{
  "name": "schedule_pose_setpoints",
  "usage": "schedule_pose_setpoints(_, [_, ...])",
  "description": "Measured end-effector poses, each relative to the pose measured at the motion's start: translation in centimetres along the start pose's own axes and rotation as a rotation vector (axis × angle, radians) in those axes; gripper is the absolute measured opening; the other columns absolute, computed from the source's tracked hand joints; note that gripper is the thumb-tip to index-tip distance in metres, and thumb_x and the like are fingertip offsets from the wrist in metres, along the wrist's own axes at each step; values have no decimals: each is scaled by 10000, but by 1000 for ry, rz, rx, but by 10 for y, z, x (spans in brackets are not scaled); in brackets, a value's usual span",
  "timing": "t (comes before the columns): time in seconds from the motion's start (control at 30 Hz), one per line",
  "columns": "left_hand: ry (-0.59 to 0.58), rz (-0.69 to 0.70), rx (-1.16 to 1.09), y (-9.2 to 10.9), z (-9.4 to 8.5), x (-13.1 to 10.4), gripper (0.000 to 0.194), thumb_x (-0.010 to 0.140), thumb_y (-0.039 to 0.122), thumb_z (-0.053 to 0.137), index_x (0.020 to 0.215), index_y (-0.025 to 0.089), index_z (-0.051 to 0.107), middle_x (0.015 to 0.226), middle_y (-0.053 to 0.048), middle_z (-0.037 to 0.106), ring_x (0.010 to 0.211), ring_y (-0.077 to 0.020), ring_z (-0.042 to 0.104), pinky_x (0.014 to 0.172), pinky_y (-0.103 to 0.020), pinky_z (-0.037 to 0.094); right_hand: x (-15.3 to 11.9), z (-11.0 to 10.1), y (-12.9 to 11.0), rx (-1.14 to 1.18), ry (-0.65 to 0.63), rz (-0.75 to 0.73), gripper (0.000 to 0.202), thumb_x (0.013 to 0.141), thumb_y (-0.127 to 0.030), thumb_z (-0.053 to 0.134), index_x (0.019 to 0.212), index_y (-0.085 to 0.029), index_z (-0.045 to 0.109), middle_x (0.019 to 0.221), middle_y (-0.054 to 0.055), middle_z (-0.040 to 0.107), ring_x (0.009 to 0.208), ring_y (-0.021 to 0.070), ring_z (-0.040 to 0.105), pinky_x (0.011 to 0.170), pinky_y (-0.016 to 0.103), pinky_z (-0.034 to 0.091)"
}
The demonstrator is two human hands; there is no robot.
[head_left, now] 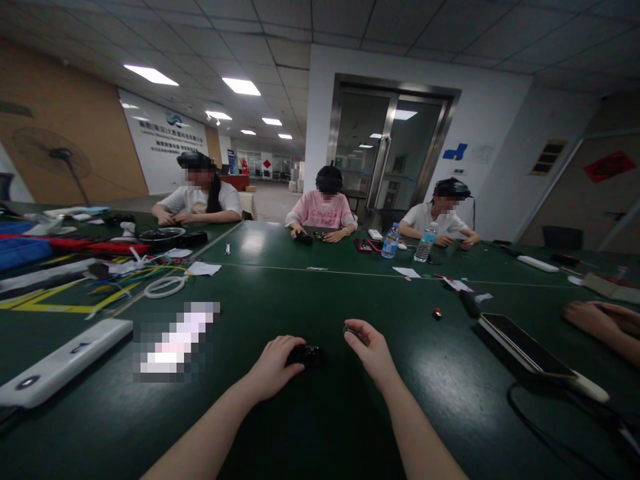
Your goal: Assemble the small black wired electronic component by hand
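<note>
My left hand [277,367] rests low over the dark green table [345,427], its fingers and thumb closed round the near end of a small black box-like object [313,355]. The far end of that object sticks out to the right of my fingers. A short gap away, my right hand [373,350] is raised a little with thumb and index finger pinched together. Between those fingertips shows a tiny dark, shiny piece [347,329], too small to name. Left of my hands lies a blurred-out bright phone-like shape [180,340].
A long white device [65,360] lies at left, near cables [165,287] and a blue bin [25,252]. At right are a dark-screened phone [525,343], a small red item [437,313] and another person's hands [603,320]. Three people sit opposite, near water bottles [425,244].
</note>
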State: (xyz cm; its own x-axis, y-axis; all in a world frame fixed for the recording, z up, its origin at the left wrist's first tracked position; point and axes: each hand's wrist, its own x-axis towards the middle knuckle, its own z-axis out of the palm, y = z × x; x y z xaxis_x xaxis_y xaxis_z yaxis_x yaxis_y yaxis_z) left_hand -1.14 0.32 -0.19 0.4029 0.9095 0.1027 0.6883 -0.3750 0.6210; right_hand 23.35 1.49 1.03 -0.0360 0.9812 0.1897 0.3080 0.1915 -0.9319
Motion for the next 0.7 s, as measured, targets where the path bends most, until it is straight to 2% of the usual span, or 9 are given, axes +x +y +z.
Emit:
schedule_pose_setpoints(0.2, [-20, -29, -1, 0, -1, -1, 427, 775, 304, 575, 1192, 263, 493, 1226, -48, 536, 1160, -244, 450, 976, -412, 340, 0, -2, 1, 25, 28, 4, 302, 729, -369, 605, 985, -209, 589, 988, 48, 628, 959, 210, 580, 921, 402, 414])
schedule_pose_setpoints(0.4, [-5, -9, 11, -2, 2, 1, 425, 772, 296, 583, 1187, 263, 497, 1206, -39, 546, 1143, -235, 462, 974, -390, 341, -3, -1, -7, -27, 8, 25, 312, 718, -339, 618, 1002, -212, 593, 1025, 43, 632, 986, 204, 576, 944, 392, 390])
schedule_pose_setpoints(0.7, [10, 14, 31, -3, 4, 2, 427, 761, 276, 584, 1180, 255, 501, 1200, -43, 553, 1136, -239, 465, 973, -395, 333, -10, 11, -19, -96, -130, 26, 270, 732, -324, 610, 977, -212, 618, 1011, 27, 633, 1010, 204, 557, 929, 382, 391])
